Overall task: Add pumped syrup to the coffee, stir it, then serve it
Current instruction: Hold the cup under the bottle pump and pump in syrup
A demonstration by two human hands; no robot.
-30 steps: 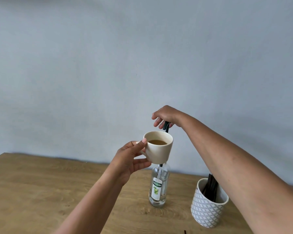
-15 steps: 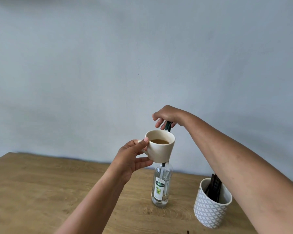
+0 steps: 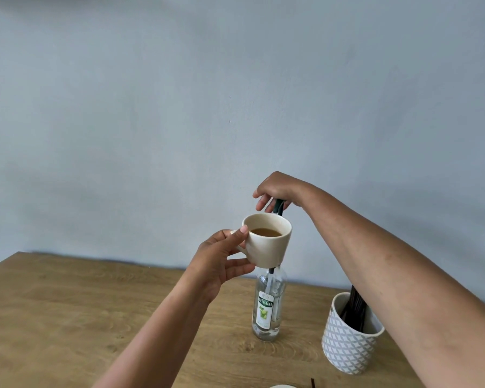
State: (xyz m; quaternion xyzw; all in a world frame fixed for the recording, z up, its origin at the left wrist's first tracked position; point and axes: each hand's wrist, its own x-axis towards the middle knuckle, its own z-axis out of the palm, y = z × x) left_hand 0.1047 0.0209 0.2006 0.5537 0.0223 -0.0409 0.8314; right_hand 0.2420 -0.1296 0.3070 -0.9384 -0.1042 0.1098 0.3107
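My left hand (image 3: pixel 221 261) grips the handle of a cream coffee cup (image 3: pixel 269 247) and holds it in the air, tilted a little, with brown coffee (image 3: pixel 265 232) inside. Right behind and below the cup stands a clear glass syrup bottle (image 3: pixel 268 309) with a green and white label. Its dark pump head (image 3: pixel 278 207) rises just above the cup's far rim. My right hand (image 3: pixel 277 190) rests on top of the pump, fingers curled over it. The bottle's neck is hidden behind the cup.
A white holder with a grey diamond pattern (image 3: pixel 347 343) stands to the right of the bottle with several dark stir sticks (image 3: pixel 354 306) in it. Everything sits on a wooden table (image 3: pixel 67 317) against a pale grey wall. A white rim and a dark stick tip show at the bottom edge.
The cup and both hands keep nearly the same pose. The view has shifted slightly, so the bottle and holder sit a little further right and higher in the frame.
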